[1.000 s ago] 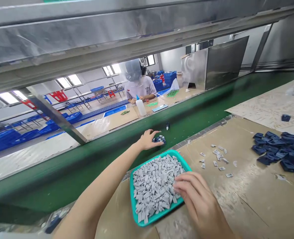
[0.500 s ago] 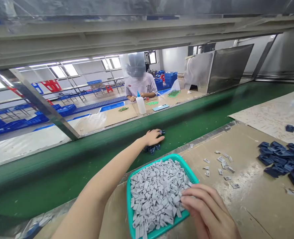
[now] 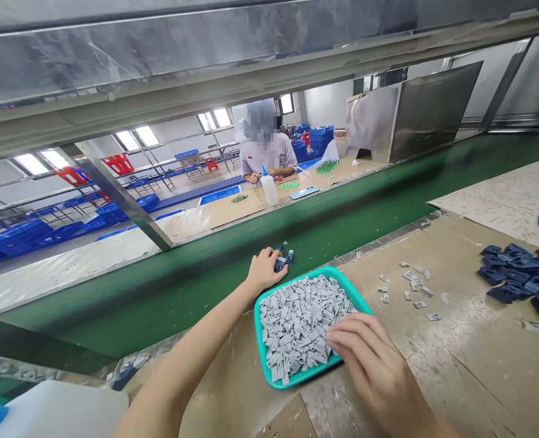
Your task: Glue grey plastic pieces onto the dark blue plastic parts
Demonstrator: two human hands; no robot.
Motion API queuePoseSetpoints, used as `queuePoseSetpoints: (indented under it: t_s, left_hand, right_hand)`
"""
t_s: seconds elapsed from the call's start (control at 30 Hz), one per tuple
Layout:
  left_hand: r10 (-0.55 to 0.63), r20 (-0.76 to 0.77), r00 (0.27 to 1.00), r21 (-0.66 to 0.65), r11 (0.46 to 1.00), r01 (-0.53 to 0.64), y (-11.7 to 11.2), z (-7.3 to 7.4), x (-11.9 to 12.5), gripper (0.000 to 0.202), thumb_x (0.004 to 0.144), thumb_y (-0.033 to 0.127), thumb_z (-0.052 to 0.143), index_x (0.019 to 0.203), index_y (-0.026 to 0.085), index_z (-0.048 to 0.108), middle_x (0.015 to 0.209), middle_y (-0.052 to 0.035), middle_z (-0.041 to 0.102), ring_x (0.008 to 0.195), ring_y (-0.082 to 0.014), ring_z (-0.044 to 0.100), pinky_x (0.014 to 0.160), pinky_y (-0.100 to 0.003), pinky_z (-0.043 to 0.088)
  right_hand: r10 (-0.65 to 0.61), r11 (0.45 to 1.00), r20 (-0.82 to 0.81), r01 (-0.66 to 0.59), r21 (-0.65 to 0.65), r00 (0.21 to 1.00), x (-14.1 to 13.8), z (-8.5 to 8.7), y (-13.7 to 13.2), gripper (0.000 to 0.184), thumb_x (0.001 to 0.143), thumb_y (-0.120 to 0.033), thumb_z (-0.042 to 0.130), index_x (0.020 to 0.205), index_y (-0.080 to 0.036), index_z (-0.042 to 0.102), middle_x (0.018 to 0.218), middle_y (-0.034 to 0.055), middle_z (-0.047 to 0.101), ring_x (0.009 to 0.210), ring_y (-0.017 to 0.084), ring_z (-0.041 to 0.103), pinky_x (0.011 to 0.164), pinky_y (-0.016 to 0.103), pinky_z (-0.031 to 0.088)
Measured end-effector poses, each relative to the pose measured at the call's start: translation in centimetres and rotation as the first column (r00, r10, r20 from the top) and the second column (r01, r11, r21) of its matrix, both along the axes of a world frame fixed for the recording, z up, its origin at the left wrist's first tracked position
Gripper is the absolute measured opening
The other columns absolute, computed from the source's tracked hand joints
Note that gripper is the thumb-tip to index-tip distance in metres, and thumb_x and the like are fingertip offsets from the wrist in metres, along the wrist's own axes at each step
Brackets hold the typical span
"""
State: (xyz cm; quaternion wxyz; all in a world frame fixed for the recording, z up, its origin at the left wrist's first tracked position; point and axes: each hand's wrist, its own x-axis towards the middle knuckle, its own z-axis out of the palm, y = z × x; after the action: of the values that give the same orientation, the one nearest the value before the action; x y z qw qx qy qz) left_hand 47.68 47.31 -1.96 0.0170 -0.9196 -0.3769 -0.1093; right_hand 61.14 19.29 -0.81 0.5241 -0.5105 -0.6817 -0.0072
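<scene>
My left hand (image 3: 264, 271) lies curled on the green conveyor belt (image 3: 182, 304), its fingertips at a small cluster of dark blue plastic pieces (image 3: 283, 259). Whether it grips them is hidden. A teal plastic tray (image 3: 306, 378) heaped with small grey rectangular pieces (image 3: 297, 322) sits just below that hand. My right hand (image 3: 370, 359) rests with its fingers on the pile at the tray's lower right edge. Its palm and some pieces beneath it are hidden.
Loose grey pieces (image 3: 409, 289) lie on the worn cardboard work surface (image 3: 434, 359), with a heap of dark blue pieces (image 3: 520, 274) at right. A white jug (image 3: 59, 410) stands at lower left. Beyond the belt, a seated person (image 3: 267, 149) works behind a glue bottle (image 3: 269, 188).
My view has swung, shifting the tray up and the white jug into sight at lower left. My left hand now sits closer to the tray, and the blue pieces lie beyond its fingertips.
</scene>
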Motion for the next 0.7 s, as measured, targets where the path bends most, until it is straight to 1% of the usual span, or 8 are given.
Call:
queuePoseSetpoints:
  t_s: [0.13,0.23,0.33,0.4,0.47,0.53,0.63,0.7]
  left_hand:
    - [0.014,0.009,1.0,0.024,1.0,-0.014,-0.3,1.0,-1.3,0.033,0.08,0.045,0.05,0.102,0.022,0.059,0.102,-0.0084,0.057,0.1,-0.0269,0.055,0.081,-0.037,0.041]
    - [0.058,0.025,0.998,0.008,0.998,-0.058,-1.3,1.9,-3.4,0.03,0.083,0.043,0.046,0.099,0.022,0.06,0.098,-0.0072,0.058,0.087,-0.0236,0.059,0.073,-0.033,0.042]
    - [0.084,0.015,0.996,-0.05,0.995,-0.083,-3.5,2.9,-6.6,0.029,0.085,0.042,0.042,0.096,0.023,0.061,0.095,-0.0059,0.061,0.081,-0.0222,0.06,0.068,-0.032,0.043]
    - [0.053,-0.02,0.998,-0.118,0.991,-0.055,-5.4,3.8,-8.9,0.026,0.083,0.042,0.045,0.091,0.024,0.063,0.091,-0.0039,0.063,0.082,-0.0212,0.06,0.07,-0.03,0.044]
    - [0.011,-0.055,0.998,-0.187,0.982,-0.022,-7.0,5.0,-10.8,0.024,0.082,0.042,0.048,0.087,0.025,0.065,0.089,-0.0016,0.066,0.082,-0.0191,0.061,0.073,-0.028,0.045]
    - [0.014,-0.066,0.998,-0.219,0.975,-0.028,-7.7,6.3,-11.9,0.027,0.085,0.042,0.044,0.091,0.025,0.064,0.091,-0.0006,0.067,0.081,-0.0171,0.062,0.075,-0.026,0.046]
    - [0.137,-0.046,0.989,-0.179,0.973,-0.143,-7.0,7.6,-12.0,0.039,0.091,0.044,0.028,0.108,0.023,0.056,0.094,-0.0035,0.067,0.078,-0.0178,0.062,0.075,-0.029,0.046]
    - [0.26,-0.033,0.965,-0.136,0.955,-0.262,-5.7,7.5,-11.2,0.048,0.091,0.051,0.025,0.117,0.02,0.051,0.096,-0.0086,0.066,0.084,-0.023,0.062,0.075,-0.034,0.045]
  right_hand:
    - [0.025,0.999,-0.004,-0.025,-0.025,1.0,-0.1,-0.2,0.0,0.025,0.09,0.001,0.049,0.105,-0.017,0.058,0.096,0.0077,0.06,0.099,0.023,0.049,0.084,0.041,0.046]
    - [0.027,0.999,-0.017,-0.028,-0.031,0.999,0.0,-0.3,0.0,0.023,0.09,0.0,0.05,0.104,-0.017,0.058,0.096,0.0075,0.061,0.098,0.023,0.049,0.083,0.04,0.047]
    - [0.01,1.0,-0.029,-0.01,-0.007,1.0,0.2,-0.1,-0.2,0.021,0.09,-0.003,0.052,0.103,-0.018,0.059,0.094,0.007,0.062,0.096,0.023,0.05,0.082,0.041,0.047]
    - [-0.004,1.0,-0.039,0.004,0.0,0.999,0.2,0.1,-0.3,0.02,0.09,-0.005,0.053,0.103,-0.019,0.06,0.094,0.0068,0.063,0.095,0.023,0.051,0.081,0.041,0.048]
    - [-0.006,1.0,-0.05,0.006,-0.002,0.999,0.2,0.2,-0.3,0.02,0.091,-0.007,0.053,0.103,-0.02,0.06,0.094,0.0067,0.063,0.095,0.024,0.052,0.081,0.041,0.048]
    - [0.006,1.0,-0.051,-0.006,-0.001,0.999,0.0,0.3,-0.4,0.018,0.091,-0.008,0.053,0.103,-0.02,0.06,0.093,0.0066,0.064,0.095,0.024,0.053,0.081,0.041,0.048]
    - [0.022,1.0,-0.04,-0.022,0.013,0.999,-0.2,0.3,-0.5,0.017,0.091,-0.009,0.053,0.102,-0.019,0.061,0.093,0.0065,0.064,0.095,0.023,0.054,0.083,0.041,0.049]
    - [0.022,1.0,-0.032,-0.022,0.016,0.999,-0.3,0.2,-0.6,0.016,0.092,-0.01,0.052,0.101,-0.019,0.061,0.092,0.0064,0.065,0.094,0.023,0.055,0.084,0.041,0.049]
